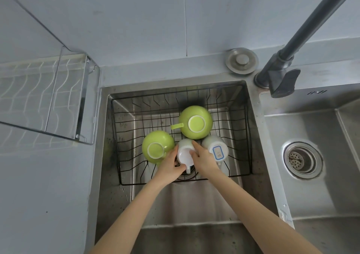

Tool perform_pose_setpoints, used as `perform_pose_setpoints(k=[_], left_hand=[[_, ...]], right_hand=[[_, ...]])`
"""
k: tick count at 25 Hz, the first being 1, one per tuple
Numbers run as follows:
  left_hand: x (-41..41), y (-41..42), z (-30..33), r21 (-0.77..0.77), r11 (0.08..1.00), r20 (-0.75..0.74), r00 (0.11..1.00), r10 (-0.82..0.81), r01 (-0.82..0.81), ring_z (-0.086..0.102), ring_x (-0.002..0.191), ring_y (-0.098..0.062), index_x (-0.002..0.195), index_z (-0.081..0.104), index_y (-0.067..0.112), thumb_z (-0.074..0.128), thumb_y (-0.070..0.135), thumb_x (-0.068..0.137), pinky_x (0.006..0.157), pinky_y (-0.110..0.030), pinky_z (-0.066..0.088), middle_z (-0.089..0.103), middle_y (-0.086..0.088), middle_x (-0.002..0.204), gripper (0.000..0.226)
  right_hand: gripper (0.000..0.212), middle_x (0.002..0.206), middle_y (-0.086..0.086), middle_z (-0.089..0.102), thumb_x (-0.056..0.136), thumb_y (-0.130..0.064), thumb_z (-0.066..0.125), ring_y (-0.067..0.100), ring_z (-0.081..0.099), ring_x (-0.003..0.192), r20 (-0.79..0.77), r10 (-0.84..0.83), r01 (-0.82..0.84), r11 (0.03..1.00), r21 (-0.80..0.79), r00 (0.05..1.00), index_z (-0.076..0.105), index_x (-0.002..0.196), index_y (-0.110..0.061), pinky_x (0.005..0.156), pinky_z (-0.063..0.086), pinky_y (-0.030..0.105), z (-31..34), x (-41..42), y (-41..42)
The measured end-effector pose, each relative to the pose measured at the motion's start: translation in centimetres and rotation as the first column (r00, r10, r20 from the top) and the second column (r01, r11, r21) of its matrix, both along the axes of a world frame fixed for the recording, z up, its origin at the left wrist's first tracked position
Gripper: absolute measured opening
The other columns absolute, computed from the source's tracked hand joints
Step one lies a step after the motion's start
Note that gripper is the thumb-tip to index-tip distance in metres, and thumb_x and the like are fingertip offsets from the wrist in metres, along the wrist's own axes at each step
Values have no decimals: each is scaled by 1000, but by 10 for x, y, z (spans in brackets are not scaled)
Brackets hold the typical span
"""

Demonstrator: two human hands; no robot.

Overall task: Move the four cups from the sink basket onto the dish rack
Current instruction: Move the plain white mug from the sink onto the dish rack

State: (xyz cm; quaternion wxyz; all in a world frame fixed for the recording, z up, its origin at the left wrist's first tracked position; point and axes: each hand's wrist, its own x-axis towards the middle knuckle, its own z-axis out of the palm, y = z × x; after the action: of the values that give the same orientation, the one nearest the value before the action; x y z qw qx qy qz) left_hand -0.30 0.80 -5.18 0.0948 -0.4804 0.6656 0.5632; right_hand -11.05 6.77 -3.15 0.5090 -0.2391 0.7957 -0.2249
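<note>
Cups sit upside down in the black wire sink basket (247, 136), all four of them, close together; none is on the dish rack (44, 97) yet, which stands empty up on the counter to the left, well apart from the sink.

Both hands are down on the plain white cup (185, 152) in the middle; the left hand (171, 164) wraps its near left side and the right hand (204, 159) lies over its right side with one finger stretched along the top; both look closed on the cup, though it seems to be sitting in the basket and not lifted.

Just left of it, touching or nearly so, is the near green cup (157, 146); behind it is the far green cup (195, 122), with its handle poking left; to the right is the white cup with a blue label (216, 149).

These cups look hard and smooth, like glazed mugs; they would break or chip if bumped or dropped, and they may be wet and slippy, coming from a sink; each is likely light enough for one hand.

A good place to hold is round the fat body, or by the handle; the white cup's handle sticks out toward the person, low between the two hands; lift straight up so it does not knock its neighbours.
</note>
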Motion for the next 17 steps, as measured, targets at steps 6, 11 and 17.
perform_pose_setpoints(k=[6,11,17], left_hand=[[9,4,13,-157,986,-29,997,-66,61,54,116,-25,141,24,11,58,-1,81,97,-24,42,34,-11,140,71],[12,15,34,-331,935,-27,989,-147,130,48,120,-19,137,33,17,65,11,78,95,-22,37,38,-2,137,69],[24,31,62,-311,950,-205,974,-92,24,44,126,-17,133,38,17,71,12,74,106,-29,36,48,7,131,68]], right_hand=[[46,137,13,51,99,-21,32,31,49,123,2,-13,13,1000,-10,1000,29,144,-18,98,40,32,15,-2,4],[44,133,15,54,97,-25,33,30,53,111,-22,10,-11,1000,-22,1000,35,141,-22,95,43,34,36,-6,18],[38,117,14,57,95,-24,41,32,59,109,-33,78,-82,987,-137,996,48,132,-17,100,46,45,87,-11,44]])
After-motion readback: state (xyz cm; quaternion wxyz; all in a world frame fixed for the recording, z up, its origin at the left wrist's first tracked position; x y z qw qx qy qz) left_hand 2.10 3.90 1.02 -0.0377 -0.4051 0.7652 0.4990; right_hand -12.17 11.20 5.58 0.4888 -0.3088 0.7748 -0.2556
